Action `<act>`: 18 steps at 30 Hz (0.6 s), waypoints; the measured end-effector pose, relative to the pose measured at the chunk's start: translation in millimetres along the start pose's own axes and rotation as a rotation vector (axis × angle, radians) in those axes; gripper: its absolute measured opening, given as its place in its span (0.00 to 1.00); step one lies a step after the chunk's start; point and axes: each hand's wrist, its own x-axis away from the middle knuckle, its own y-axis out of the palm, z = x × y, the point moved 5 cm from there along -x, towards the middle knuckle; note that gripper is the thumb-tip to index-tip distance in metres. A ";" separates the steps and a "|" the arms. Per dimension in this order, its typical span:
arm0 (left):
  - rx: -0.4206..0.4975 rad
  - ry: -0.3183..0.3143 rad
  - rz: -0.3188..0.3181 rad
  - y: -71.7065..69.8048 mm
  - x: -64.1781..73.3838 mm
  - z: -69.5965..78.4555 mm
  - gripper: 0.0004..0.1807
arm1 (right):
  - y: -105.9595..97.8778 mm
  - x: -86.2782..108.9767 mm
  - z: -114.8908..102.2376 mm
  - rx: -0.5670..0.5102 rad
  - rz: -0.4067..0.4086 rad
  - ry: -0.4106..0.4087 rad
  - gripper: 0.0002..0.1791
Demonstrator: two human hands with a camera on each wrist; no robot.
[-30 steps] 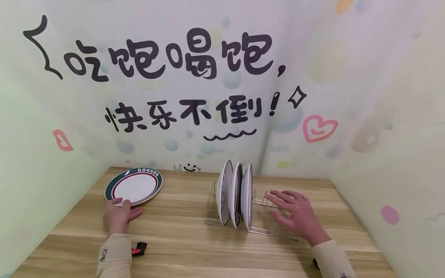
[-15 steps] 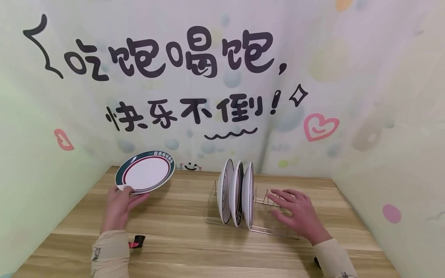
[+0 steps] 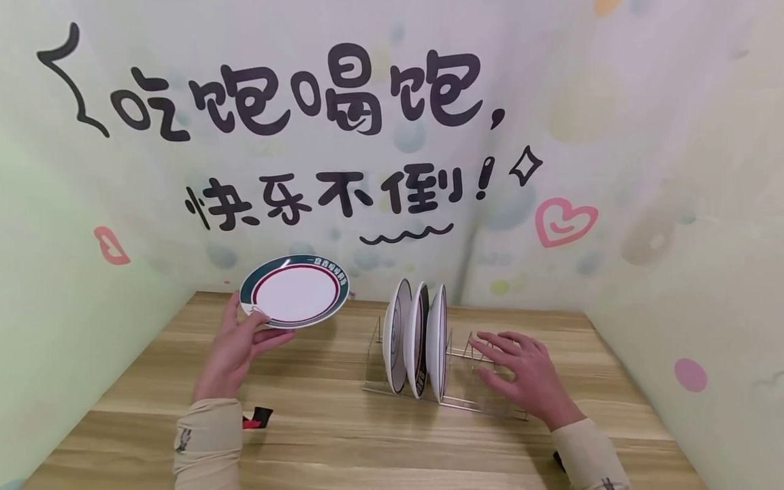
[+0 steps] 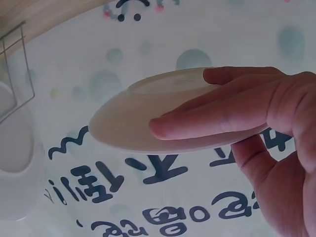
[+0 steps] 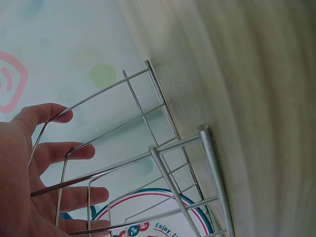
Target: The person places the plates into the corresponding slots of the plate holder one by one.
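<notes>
My left hand (image 3: 233, 347) holds a white plate (image 3: 297, 292) with a green rim band and a red ring, raised above the table at the left. The thumb lies over the near rim and the fingers spread beneath; the left wrist view shows the plate's pale underside (image 4: 123, 118). A wire plate rack (image 3: 484, 410) stands right of centre. Three plates (image 3: 397, 340) stand upright side by side in its left part. At the rack's right end is my right hand (image 3: 523, 371), fingers spread and loosely bent among the wires (image 5: 214, 173), holding no plate.
The wood-grain table (image 3: 331, 442) meets a pale printed wall (image 3: 392, 265) with black lettering at the back. Walls also flank both sides. A small black-and-red object (image 3: 260, 417) shows beside the left sleeve, and a dark one (image 3: 559, 461) by the right sleeve.
My left hand has lifted the plate off the table and carried it up and to the right, towards the rack. The right hand and the racked plates have stayed in place.
</notes>
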 end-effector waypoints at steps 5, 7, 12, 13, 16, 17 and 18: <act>0.028 0.029 -0.045 12.3 1.9 4.7 0.47 | 0.3 0.1 -0.3 0.003 -0.010 0.011 0.31; 0.041 0.038 -0.059 16.4 2.7 6.2 0.47 | 0.3 -0.1 -0.6 0.006 -0.017 0.015 0.31; 0.047 0.038 -0.075 24.3 4.5 7.7 0.49 | -0.1 -0.1 -1.0 0.006 -0.023 0.020 0.31; 0.044 0.036 -0.078 25.8 4.7 7.7 0.49 | -0.2 -0.1 -0.9 0.005 -0.022 0.020 0.31; 0.026 0.035 -0.083 29.8 4.8 7.4 0.48 | -0.6 -0.1 -0.6 0.003 -0.018 0.018 0.31; 0.017 0.036 -0.084 31.1 4.7 6.9 0.48 | -0.3 0.0 -0.3 0.004 -0.019 0.019 0.31; 0.007 0.038 -0.086 32.4 4.5 6.4 0.48 | 0.0 0.3 0.1 0.003 -0.020 0.019 0.31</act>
